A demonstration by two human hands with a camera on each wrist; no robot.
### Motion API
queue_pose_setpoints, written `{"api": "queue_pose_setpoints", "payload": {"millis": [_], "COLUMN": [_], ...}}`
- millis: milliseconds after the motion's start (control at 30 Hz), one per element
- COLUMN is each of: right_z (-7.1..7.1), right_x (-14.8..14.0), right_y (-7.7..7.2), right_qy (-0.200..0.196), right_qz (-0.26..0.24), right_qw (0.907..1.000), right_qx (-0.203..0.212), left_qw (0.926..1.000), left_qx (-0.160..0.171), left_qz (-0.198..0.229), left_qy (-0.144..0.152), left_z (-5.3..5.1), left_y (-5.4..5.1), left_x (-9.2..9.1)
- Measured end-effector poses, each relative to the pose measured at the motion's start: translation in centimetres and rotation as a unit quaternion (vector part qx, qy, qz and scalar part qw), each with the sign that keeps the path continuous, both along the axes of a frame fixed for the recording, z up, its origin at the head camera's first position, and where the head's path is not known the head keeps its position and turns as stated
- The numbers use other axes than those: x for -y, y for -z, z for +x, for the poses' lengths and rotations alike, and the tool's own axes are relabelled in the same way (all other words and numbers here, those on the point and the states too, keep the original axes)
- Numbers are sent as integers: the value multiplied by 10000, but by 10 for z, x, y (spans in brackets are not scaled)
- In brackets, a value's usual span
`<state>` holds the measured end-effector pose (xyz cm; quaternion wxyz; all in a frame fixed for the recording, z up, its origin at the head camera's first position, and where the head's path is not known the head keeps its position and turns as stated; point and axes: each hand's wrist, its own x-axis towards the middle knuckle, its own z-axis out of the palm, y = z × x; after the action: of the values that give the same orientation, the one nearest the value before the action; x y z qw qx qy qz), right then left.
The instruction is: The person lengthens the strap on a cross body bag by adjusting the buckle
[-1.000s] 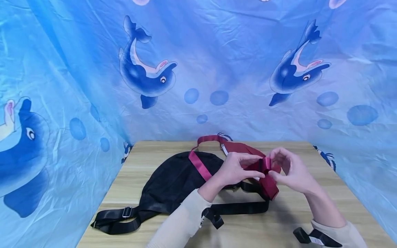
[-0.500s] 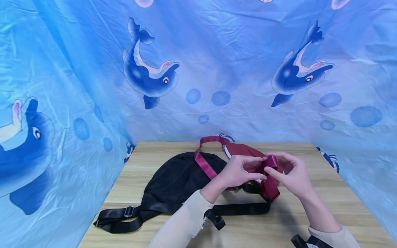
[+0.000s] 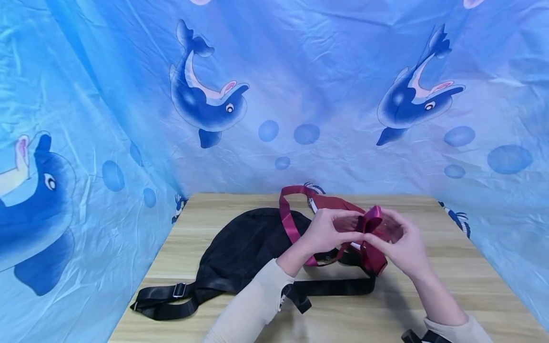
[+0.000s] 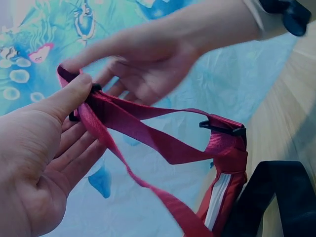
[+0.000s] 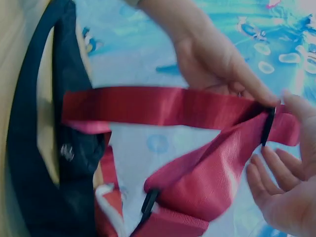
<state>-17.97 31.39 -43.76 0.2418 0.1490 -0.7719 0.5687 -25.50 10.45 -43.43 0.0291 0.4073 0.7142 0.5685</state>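
Both hands work at the dark red strap (image 5: 148, 105) of a red waist bag (image 3: 336, 204). My left hand (image 3: 327, 231) pinches the strap beside a black slider buckle (image 5: 268, 126), its thumb on top. On the other side of that slider, my right hand (image 3: 405, 245) pinches a small loop of the strap between thumb and fingers. A second black buckle (image 5: 149, 201) sits where the strap joins the bag's end. Part of the red bag is hidden behind the hands in the head view; its white zipper (image 4: 217, 202) shows in the left wrist view.
A black bag (image 3: 244, 247) lies left of the red one, partly under the red strap. Its black strap (image 3: 334, 287) runs across the wooden table (image 3: 343, 319), and another strap end (image 3: 167, 312) loops at the left. A blue dolphin-print sheet (image 3: 274, 85) surrounds the table.
The strap loop between my hands has risen taller. Over the black bag, the red strap has slid rightward and hangs in a looser curve. My hands have barely shifted.
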Motion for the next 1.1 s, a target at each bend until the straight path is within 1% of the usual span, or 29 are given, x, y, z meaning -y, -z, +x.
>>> {"api": "queue_pose_setpoints", "payload": {"millis": [67,100,133,200,267,367,433,567,667,833,967,1033,1100], "right_z": [1,2,2,3,4,5,5,5,4,6,9,10,9], "right_x": [-1,-1,-1,0,0,0,-3,-5,-2,-3,-10,-12,-11], "right_y": [3,4,5,5,5,7,10,14,12,15,20,22,22], "right_qy": [215,334,391,483,535,526,524,494,457,348,387,414,282], "right_qz": [611,833,950,1051,1125,1265,1469,1759,1705,1528,1657,1720,1646], "right_qw": [9978,9958,9945,9930,9920,9906,9877,9831,9842,9875,9854,9842,9859], "right_qx": [123,159,192,226,183,26,-78,-139,-156,-153,-20,18,67], "left_qw": [9998,9995,9993,9988,9986,9980,9974,9965,9973,9985,9972,9969,9972], "left_qx": [189,267,343,430,445,495,546,623,499,92,114,139,111], "left_qz": [111,145,170,227,273,393,461,549,529,527,723,755,720], "left_qy": [-22,-28,-36,-24,-14,-25,-48,-54,7,95,147,162,176], "left_z": [-2,-2,-3,-3,-3,-3,-3,-3,-2,-3,-5,-5,-5], "left_y": [-2,-2,-2,-3,-4,-4,-4,-3,-3,-4,-4,-5,-4], "left_x": [2,2,3,4,5,4,4,3,3,4,5,6,5]}}
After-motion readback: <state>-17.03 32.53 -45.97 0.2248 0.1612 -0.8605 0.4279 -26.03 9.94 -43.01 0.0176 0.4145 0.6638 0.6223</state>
